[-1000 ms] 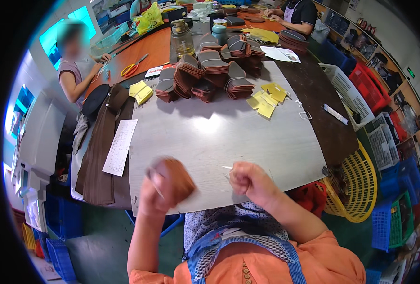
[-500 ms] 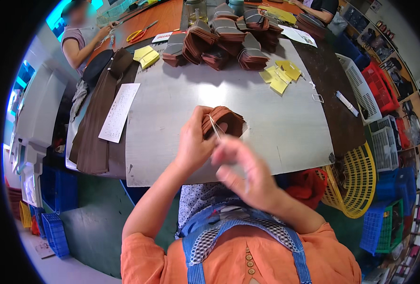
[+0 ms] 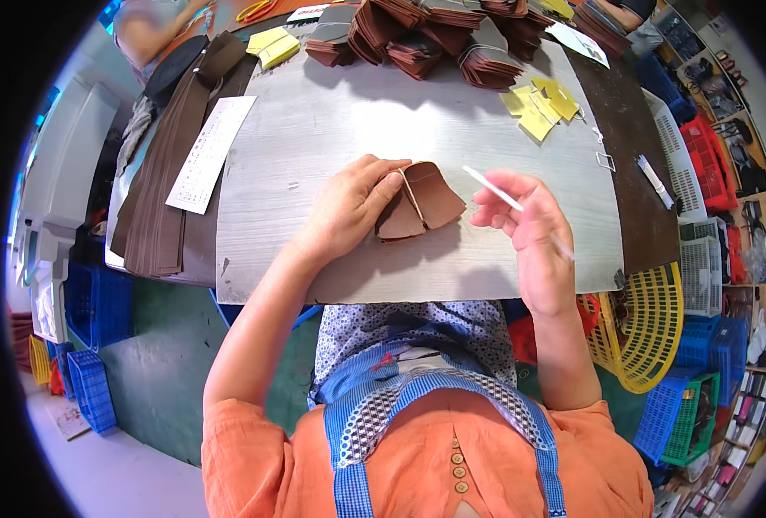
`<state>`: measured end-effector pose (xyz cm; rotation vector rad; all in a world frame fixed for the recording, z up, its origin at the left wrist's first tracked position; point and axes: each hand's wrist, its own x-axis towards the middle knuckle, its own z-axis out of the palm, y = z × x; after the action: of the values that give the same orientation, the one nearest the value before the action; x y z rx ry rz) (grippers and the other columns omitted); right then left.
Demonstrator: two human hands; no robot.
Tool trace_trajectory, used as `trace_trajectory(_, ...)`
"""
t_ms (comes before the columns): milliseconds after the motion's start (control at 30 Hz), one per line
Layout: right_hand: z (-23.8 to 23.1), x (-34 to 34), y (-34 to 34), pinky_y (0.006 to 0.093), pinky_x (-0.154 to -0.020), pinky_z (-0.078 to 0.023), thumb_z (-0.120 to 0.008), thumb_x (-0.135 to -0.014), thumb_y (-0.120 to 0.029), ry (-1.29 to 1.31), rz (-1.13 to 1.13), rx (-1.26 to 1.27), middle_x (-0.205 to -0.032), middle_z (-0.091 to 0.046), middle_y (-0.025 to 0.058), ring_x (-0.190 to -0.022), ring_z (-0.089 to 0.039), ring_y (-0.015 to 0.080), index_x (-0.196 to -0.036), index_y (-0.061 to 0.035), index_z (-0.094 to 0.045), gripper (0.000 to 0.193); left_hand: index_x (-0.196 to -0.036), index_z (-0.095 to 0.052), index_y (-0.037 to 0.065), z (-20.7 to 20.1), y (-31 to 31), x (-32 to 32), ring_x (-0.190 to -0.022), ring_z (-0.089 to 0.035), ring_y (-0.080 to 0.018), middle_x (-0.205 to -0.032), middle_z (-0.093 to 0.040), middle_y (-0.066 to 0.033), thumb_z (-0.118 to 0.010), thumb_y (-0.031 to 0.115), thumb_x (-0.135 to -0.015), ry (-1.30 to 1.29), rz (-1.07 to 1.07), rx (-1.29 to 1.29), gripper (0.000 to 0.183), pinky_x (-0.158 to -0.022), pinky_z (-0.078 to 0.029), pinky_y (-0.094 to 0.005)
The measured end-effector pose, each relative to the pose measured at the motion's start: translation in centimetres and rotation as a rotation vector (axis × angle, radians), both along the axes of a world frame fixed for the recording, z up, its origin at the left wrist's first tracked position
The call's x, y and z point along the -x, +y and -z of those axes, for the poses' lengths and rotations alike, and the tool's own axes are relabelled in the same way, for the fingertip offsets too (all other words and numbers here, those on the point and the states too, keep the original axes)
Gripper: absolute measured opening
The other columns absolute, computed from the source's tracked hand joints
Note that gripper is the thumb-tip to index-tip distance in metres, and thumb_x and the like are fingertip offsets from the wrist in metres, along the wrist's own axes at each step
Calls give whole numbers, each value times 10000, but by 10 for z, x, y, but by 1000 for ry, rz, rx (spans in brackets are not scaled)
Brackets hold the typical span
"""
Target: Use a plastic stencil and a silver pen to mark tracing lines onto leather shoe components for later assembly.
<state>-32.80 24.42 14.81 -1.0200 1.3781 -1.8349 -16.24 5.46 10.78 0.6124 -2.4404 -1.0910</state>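
My left hand grips a banded bundle of brown leather-like pieces low over the grey work board. Its thumb presses on top, beside the pale band that runs across the stack. To the right of the bundle and apart from it, my right hand is raised with a thin white pen-like stick between its fingers. The stick's tip points up and left, toward the bundle.
Several similar bundles are heaped at the board's far edge. Yellow paper slips lie far right, and a yellow pad far left. Long brown strips and a printed sheet are at left. A yellow basket stands at right.
My right hand has come away from the band and moved right, now with the white stick in it. The bundle has turned to show its flat face. The view has tilted down.
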Motion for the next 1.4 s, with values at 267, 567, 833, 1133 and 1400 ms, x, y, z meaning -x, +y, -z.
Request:
trace_trajectory(267,11,-16,-11,261,-758,-530,-620,-1008,-103,207,-74,-159,-882,-713,75,-836,-662,106,-1051,20,-692,149,-1324,-679,67,-2,3,0,-930,-648,-316,-1010,-663,-157,-490,262,-1090,39,-9,7,359,-857,-507,-378)
trace_trajectory(567,15,-21,-22,357,-743,-487,-662,-943,-76,773,-56,-135,-824,-706,80,-735,-655,255,-936,-41,-697,50,-1303,-689,64,1,3,0,-905,-651,-320,-989,-663,-150,-506,235,-1071,37,-23,24,342,-825,-511,-379)
trace_trajectory(833,10,-24,-31,399,-729,-469,-667,-930,-76,768,-32,-161,-783,-671,87,-733,-633,287,-889,-50,-661,49,-1296,-692,64,2,-2,1,-889,-641,-318,-979,-654,-148,-514,216,-1067,45,-44,19,327,-814,-506,-383)
trace_trajectory(1133,-4,-10,-19,411,-892,-524,-659,-987,-135,306,-85,-325,-964,-713,144,-947,-698,315,-1121,-10,-673,183,-1263,-694,37,-8,9,1,-940,-651,-379,-1009,-668,-187,-579,186,-1025,70,-47,8,303,-831,-529,-437)
trace_trajectory(1400,21,66,57,347,-1050,-484,-724,-943,-110,47,164,-163,-1295,-654,117,-1217,-610,195,-1394,-6,-564,490,-1369,-620,38,-33,44,103,-1133,-605,-396,-1247,-636,-201,-662,201,-973,152,341,207,430,-995,-487,-454)
